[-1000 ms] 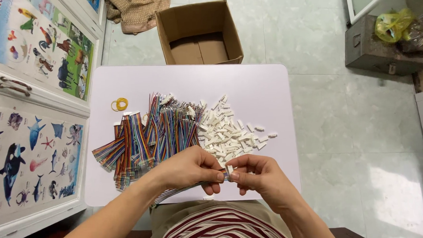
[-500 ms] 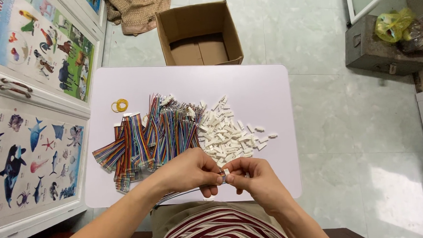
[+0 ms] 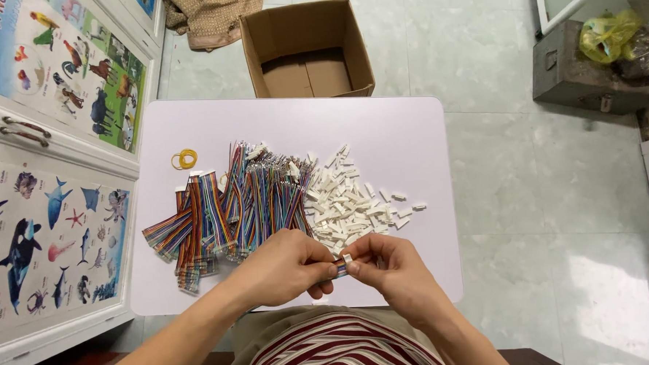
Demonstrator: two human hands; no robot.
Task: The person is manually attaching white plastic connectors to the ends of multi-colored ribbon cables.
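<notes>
**Both hands pinched on a ribbon cable end and a white connector at the near edge of the bench**

The left hand [image 3: 281, 268] and right hand [image 3: 390, 263] meet fingertip to fingertip just above the near edge of the bench [image 3: 417, 134], about midway along it. Between them sits the end of a short rainbow ribbon cable [image 3: 338, 269], clamped by the left thumb and fingers, and a small white connector housing [image 3: 347, 259], pinched by the right fingertips. The two parts touch; whether the housing is fully seated I cannot tell, since fingers cover most of it.

The cable looks light and limp, so it is best held close to its tip, where it will not flop away from the housing. The housing seems a stiff, smooth plastic shell, tiny and easy to lose from the fingers; a pinch across its flat sides looks safest.

Just beyond the hands, a heap of loose white housings [image 3: 351, 203] spreads toward the bench's middle and right. Beside it to the left lies a pile of rainbow cables [image 3: 231, 205], reaching the left edge. A yellow rubber band [image 3: 185, 159] lies near the far left corner. On the floor past the far edge stands an open cardboard box [image 3: 305, 50].
</notes>
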